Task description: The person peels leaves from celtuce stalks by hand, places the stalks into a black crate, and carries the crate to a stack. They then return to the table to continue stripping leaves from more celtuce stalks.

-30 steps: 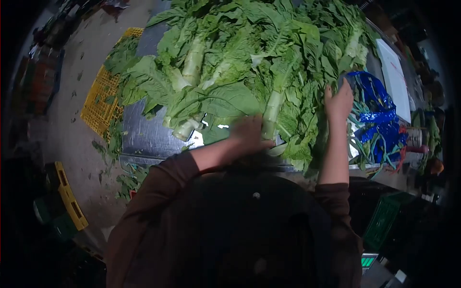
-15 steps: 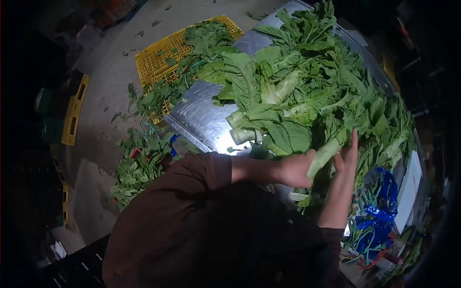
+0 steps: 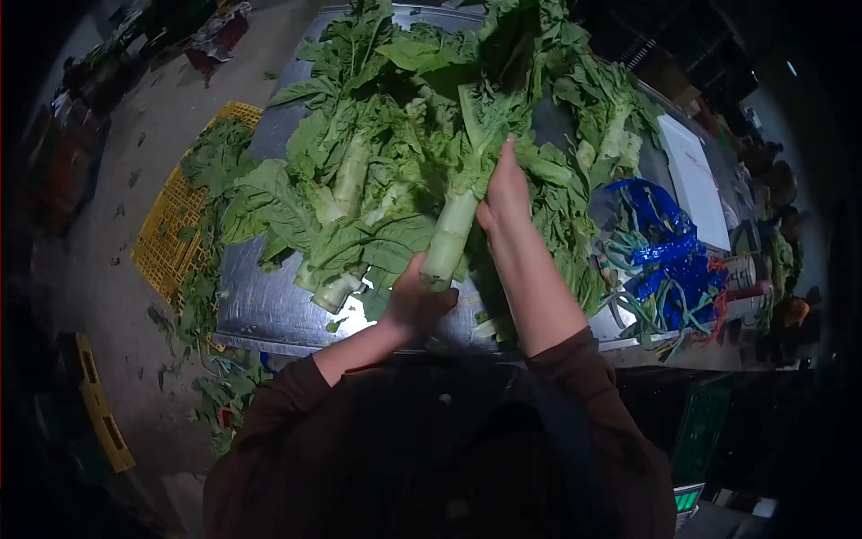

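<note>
A celtuce (image 3: 452, 235) with a thick pale-green stem and leafy top slants up and away from me over the pile. My left hand (image 3: 419, 295) is closed around its cut lower end. Along the right side of the stem, just under the leaves, lies my right hand (image 3: 505, 193), fingers stretched upward and thumb close to the stem; part of the hand is turned from view. More celtuces, one with its stem (image 3: 351, 175) showing, lie to the left on the metal table (image 3: 274, 301).
Blue plastic wrapping (image 3: 669, 256) and tangled green ties lie at the table's right, near a white box (image 3: 693, 171). A yellow pallet (image 3: 171, 238) with loose leaves is on the floor at left. A further celtuce (image 3: 618, 139) lies at the back right.
The view has swung right, so the table and pile appear further left. Both hands remain at the celtuce, which now stands steeper in view and more in front of me.
</note>
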`<state>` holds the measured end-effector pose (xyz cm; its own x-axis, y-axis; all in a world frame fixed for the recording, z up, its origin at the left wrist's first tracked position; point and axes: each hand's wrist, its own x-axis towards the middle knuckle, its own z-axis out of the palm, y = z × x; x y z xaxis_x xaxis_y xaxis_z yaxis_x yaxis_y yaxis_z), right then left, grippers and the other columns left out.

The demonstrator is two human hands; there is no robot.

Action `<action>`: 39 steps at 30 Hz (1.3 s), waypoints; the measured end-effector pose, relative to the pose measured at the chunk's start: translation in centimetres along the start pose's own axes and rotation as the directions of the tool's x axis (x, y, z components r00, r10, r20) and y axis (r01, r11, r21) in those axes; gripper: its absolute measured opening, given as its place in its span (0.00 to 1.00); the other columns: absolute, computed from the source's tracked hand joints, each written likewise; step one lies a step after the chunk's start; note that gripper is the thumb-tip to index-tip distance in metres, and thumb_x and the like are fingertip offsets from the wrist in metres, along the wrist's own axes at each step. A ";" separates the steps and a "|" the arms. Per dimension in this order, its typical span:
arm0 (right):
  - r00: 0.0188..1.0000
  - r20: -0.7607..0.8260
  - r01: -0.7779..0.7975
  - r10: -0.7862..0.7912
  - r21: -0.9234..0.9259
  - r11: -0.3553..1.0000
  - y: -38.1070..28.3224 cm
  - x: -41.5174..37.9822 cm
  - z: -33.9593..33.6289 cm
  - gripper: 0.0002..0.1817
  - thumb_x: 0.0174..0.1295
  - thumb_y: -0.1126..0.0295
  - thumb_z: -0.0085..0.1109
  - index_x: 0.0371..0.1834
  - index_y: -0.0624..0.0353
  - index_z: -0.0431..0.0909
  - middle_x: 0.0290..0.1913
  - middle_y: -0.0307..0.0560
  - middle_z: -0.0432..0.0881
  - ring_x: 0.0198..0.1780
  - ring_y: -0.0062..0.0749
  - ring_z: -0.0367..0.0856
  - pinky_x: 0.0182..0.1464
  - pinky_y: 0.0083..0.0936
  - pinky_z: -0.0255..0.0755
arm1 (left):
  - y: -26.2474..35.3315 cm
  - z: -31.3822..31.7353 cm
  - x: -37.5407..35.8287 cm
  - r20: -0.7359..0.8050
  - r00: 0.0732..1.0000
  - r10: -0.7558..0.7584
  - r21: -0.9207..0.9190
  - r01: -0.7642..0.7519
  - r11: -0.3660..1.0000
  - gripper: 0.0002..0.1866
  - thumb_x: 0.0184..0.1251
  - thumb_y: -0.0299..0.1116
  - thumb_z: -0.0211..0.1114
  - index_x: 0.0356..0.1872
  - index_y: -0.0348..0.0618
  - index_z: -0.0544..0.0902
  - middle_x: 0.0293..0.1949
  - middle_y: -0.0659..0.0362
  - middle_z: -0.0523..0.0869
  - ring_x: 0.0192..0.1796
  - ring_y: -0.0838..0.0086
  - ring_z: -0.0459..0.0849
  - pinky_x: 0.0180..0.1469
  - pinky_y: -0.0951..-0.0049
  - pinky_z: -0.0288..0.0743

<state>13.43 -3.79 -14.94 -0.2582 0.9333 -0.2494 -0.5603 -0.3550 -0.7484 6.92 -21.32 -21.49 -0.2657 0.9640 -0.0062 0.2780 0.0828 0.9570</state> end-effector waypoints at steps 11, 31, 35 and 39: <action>0.949 -0.224 -0.157 0.220 0.266 0.951 0.8 1.2 -3.5 0.14 0.70 0.66 0.41 0.45 0.63 0.74 0.38 0.50 0.80 0.37 0.42 0.80 0.39 0.45 0.78 | -1.2 1.0 0.3 0.062 0.985 0.158 -0.114 -0.150 0.982 0.23 0.48 0.24 0.66 0.48 0.41 0.72 0.35 0.58 0.80 0.33 0.70 0.80 0.37 0.69 0.76; 0.569 0.660 0.369 -0.491 -0.738 -0.565 -3.8 -1.6 -0.8 0.64 0.36 0.29 0.65 0.66 0.74 0.58 0.72 0.69 0.51 0.75 0.58 0.44 0.72 0.56 0.36 | -0.7 -1.4 2.1 -0.080 0.997 -0.012 0.193 0.027 0.981 0.29 0.48 0.34 0.70 0.54 0.49 0.71 0.38 0.44 0.84 0.43 0.46 0.82 0.43 0.56 0.76; 0.632 0.656 0.393 -0.414 -0.731 -0.558 -2.8 -1.8 -1.3 0.56 0.37 0.31 0.66 0.57 0.73 0.67 0.70 0.70 0.56 0.75 0.59 0.46 0.72 0.57 0.35 | -0.8 -1.3 1.7 -0.040 0.999 -0.033 0.297 0.044 0.954 0.29 0.47 0.33 0.70 0.54 0.50 0.70 0.37 0.45 0.84 0.42 0.46 0.82 0.42 0.55 0.76; 0.687 0.646 0.401 -0.333 -0.719 -0.568 -2.4 -1.2 -2.2 0.45 0.39 0.38 0.69 0.50 0.68 0.73 0.67 0.70 0.62 0.74 0.58 0.50 0.72 0.57 0.35 | -0.7 -1.0 1.7 -0.015 0.997 -0.074 0.364 0.074 0.928 0.30 0.47 0.34 0.71 0.54 0.51 0.71 0.37 0.45 0.84 0.42 0.46 0.82 0.42 0.53 0.76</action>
<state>16.80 -3.91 -14.21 -0.4996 0.7245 0.4748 0.7802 0.6145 -0.1168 5.33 -19.95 -21.88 -0.2991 0.9515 -0.0725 0.5745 0.2403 0.7825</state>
